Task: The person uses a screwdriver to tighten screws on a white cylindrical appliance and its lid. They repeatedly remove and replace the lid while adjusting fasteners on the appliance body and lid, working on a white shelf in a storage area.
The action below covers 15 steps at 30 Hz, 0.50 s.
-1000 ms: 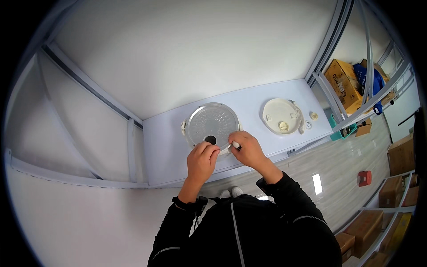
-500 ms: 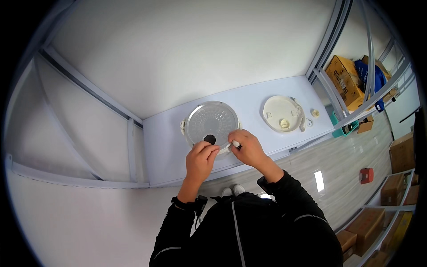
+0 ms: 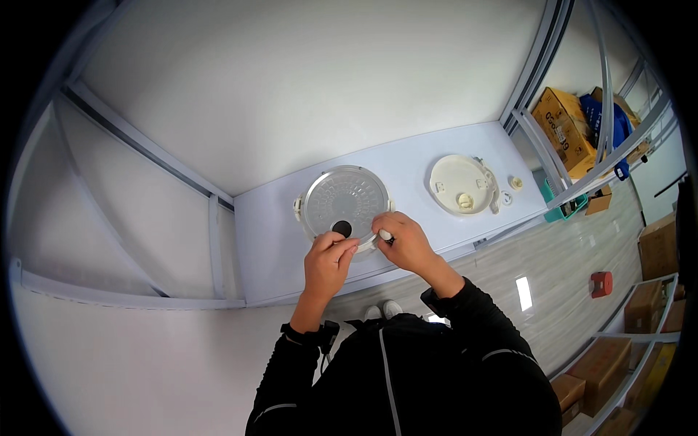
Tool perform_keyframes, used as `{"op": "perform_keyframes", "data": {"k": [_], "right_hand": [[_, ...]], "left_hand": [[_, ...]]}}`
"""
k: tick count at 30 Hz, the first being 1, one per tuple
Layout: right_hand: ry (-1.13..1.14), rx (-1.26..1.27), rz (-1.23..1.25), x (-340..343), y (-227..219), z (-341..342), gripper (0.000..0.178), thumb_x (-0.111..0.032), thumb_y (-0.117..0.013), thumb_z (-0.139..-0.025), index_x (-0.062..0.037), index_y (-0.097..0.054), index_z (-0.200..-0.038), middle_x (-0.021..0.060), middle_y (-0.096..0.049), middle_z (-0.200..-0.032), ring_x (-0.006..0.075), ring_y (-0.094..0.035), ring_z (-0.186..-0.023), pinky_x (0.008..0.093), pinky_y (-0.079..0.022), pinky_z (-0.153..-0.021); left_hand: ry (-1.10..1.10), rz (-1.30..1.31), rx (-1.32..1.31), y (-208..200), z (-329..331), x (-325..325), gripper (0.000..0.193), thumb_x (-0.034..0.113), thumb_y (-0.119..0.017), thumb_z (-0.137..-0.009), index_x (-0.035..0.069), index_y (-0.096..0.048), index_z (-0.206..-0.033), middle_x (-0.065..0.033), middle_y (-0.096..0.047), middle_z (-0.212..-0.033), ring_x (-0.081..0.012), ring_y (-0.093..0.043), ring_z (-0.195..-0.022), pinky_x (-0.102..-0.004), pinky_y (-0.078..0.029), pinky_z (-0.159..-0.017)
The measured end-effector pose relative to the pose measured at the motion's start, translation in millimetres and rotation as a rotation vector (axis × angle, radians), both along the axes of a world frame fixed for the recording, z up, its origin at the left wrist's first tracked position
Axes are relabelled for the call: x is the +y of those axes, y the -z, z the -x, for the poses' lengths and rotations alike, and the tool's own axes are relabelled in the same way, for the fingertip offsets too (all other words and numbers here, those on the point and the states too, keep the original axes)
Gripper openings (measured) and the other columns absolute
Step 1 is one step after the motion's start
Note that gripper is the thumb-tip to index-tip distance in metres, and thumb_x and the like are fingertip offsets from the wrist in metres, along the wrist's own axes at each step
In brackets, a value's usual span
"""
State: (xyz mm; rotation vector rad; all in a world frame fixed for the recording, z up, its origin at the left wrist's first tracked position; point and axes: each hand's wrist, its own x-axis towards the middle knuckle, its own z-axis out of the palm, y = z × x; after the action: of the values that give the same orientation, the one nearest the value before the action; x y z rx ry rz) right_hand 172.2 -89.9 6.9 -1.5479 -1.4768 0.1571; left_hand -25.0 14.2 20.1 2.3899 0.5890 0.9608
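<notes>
A round silver metal plate (image 3: 345, 192) with an embossed pattern and a dark round spot sits in a white rim on the table, looking like the underside of a rice cooker lid. At its near edge, my left hand (image 3: 327, 260) has thumb and fingers pinched together; whatever lies between them is hidden. Just right of it, my right hand (image 3: 406, 241) is closed around a small white-ended object (image 3: 385, 235), dark lower down, mostly covered by the fingers. Its fingertips reach the lid's rim. The two hands are close but apart.
Farther right on the white table (image 3: 407, 174) lies a cream plastic shell (image 3: 454, 189), with a small round cream part (image 3: 515, 183) and a white piece (image 3: 506, 198) beside it. Metal posts frame the table. Boxes (image 3: 560, 131) and a red stool (image 3: 600, 284) stand at right.
The left fingers have shifted slightly along the near rim. The right hand keeps its grip in almost the same place, and the lid stays put.
</notes>
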Motion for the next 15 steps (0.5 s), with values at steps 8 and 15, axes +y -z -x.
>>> {"op": "perform_keyframes", "data": {"k": [8,15], "right_hand": [[-0.018,0.147,-0.048,-12,-33,-3,0.030,-0.006,-0.077,-0.084,-0.0077,-0.061,-0.109,0.0092,-0.075,-0.100,0.0339,-0.073,-0.083,0.0408,-0.058,-0.073],[-0.036,0.319,-0.313,-22,-71,0,0.038,-0.006,-0.078,-0.093,-0.0045,-0.050,-0.119,0.0101,-0.072,-0.092,0.0175,-0.070,-0.075,0.0311,-0.055,-0.068]], "left_hand": [[-0.035,0.045,-0.016,5,3,-1,0.013,0.010,-0.083,-0.087,0.007,-0.081,-0.100,-0.0055,-0.065,-0.096,-0.0262,-0.066,-0.091,-0.0377,-0.055,-0.079],[-0.044,0.006,-0.055,7,2,-1,0.012,0.009,-0.084,-0.087,0.008,-0.081,-0.098,-0.0053,-0.064,-0.095,-0.0266,-0.065,-0.090,-0.0383,-0.055,-0.077]]}}
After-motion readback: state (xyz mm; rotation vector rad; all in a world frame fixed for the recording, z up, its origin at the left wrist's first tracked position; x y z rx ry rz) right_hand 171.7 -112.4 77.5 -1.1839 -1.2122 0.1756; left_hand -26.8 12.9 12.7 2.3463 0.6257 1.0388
